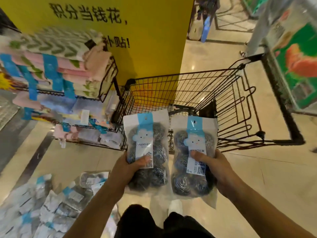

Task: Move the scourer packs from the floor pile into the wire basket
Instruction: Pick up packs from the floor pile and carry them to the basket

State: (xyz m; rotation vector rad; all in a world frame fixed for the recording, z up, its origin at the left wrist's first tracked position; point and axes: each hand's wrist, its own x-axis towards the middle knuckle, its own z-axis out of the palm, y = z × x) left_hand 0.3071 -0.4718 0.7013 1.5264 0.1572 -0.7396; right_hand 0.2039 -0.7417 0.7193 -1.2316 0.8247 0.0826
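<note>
The two scourer packs, one in my left grip (pixel 130 167) and one in my right grip (pixel 214 166), are clear white with a pale blue label strip; the left pack (pixel 145 150) and right pack (pixel 193 155) show grey-silver steel coils inside. The wire basket (pixel 188 90) is black. Behind it the sign (pixel 120 31) is yellow with black characters. The floor (pixel 257 177) is glossy beige. The folded towels (pixel 56 57) are pink, white with green leaves, banded in blue.

Bright overhead light glares off the floor (pixel 193 66); edges blur and warp.
</note>
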